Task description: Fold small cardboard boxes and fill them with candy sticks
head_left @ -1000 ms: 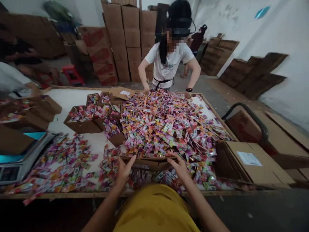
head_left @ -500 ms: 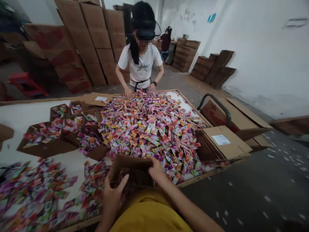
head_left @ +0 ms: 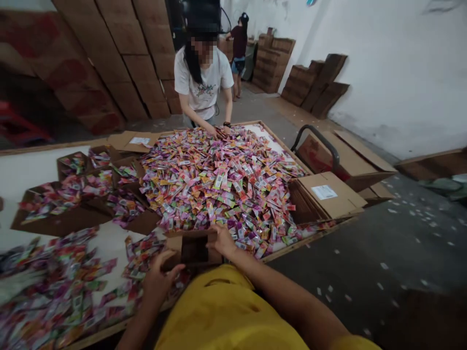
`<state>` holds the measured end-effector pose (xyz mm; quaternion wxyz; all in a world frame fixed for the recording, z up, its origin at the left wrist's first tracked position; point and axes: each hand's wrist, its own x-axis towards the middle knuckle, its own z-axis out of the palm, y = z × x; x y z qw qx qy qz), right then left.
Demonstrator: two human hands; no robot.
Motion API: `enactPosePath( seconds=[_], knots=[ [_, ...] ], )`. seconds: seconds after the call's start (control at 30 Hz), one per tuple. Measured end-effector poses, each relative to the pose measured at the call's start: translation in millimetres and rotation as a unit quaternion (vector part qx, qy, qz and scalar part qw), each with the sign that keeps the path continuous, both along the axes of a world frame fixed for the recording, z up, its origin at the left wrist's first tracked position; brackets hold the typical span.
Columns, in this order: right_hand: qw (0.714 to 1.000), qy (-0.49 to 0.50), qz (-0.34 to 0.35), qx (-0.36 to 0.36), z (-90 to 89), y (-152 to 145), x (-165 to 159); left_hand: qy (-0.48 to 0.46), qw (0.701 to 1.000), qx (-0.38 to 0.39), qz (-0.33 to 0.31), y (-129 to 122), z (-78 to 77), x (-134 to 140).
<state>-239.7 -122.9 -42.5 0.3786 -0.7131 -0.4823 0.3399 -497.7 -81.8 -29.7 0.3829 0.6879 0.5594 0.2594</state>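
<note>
Cardboard forms one box, held by one left hand and one right hand.

Two own hands, one held carton — two co-workers.

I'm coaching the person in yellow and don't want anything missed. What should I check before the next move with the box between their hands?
1. Right hand gripping the small box: ok, it holds the right side.
2. Left hand gripping too: cannot tell; it is at the left side, fingers spread.
3. Box open: ok, its opening shows.
4. Nothing inside the box: cannot tell; the interior is too dark.
5. Space left of the box free of packets: not ok, loose packets lie there.
6. Co-worker's hands away from the box: ok, they are at the far side of the packet pile.
</note>
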Motion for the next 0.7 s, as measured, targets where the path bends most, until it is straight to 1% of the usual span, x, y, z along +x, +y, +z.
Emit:
enactPosePath(
  seconds=[0.07, 0.1, 0.13, 0.17, 0.23, 0.27, 0.3, 0.37, 0.4, 0.47, 0.53, 0.57, 0.63, 0.7],
  knots=[
    [0.998, 0.009, 0.053, 0.025, 2.5, 4, -5, 0.017, 0.996, 0.042, 0.080, 4, 0.8, 14],
    [0.995, 0.026, 0.083, 0.046, 8.1, 3, -4, 0.036, 0.992, 0.071, 0.100, 6, 1.6, 20],
    [0.991, 0.041, 0.107, 0.068, 15.7, -1, -2, 0.060, 0.988, 0.100, 0.103, 8, 2.6, 25],
    [0.987, 0.054, 0.124, 0.087, 24.2, -6, 1, 0.084, 0.984, 0.128, 0.088, 8, 3.9, 29],
    [0.979, 0.051, 0.165, 0.107, 39.5, -19, 6, 0.109, 0.980, 0.165, 0.038, 8, 7.9, 32],
    [0.974, 0.029, 0.198, 0.108, 44.4, -27, 8, 0.109, 0.980, 0.167, 0.012, 7, 10.8, 31],
    [0.967, -0.006, 0.233, 0.105, 46.4, -34, 10, 0.096, 0.983, 0.154, -0.023, 5, 14.4, 30],
    [0.950, -0.091, 0.284, 0.087, 41.6, -47, 12, 0.045, 0.988, 0.103, -0.110, 0, 22.6, 27],
    [0.945, -0.129, 0.291, 0.077, 35.5, -51, 14, 0.014, 0.985, 0.077, -0.155, -2, 26.5, 26],
    [0.939, -0.183, 0.283, 0.067, 20.5, -56, 16, -0.040, 0.972, 0.054, -0.227, -4, 32.5, 26],
    [0.934, -0.214, 0.276, 0.075, 8.7, -54, 16, -0.056, 0.960, 0.075, -0.265, -1, 35.7, 31],
    [0.933, -0.224, 0.268, 0.079, 5.8, -50, 16, -0.058, 0.955, 0.088, -0.278, 3, 36.6, 35],
    [0.939, -0.227, 0.247, 0.079, 5.8, -38, 19, -0.043, 0.948, 0.096, -0.301, 15, 39.6, 50],
    [0.955, -0.185, 0.221, 0.075, 9.3, -22, 26, -0.034, 0.944, 0.077, -0.319, 30, 46.9, 65]
  ],
)
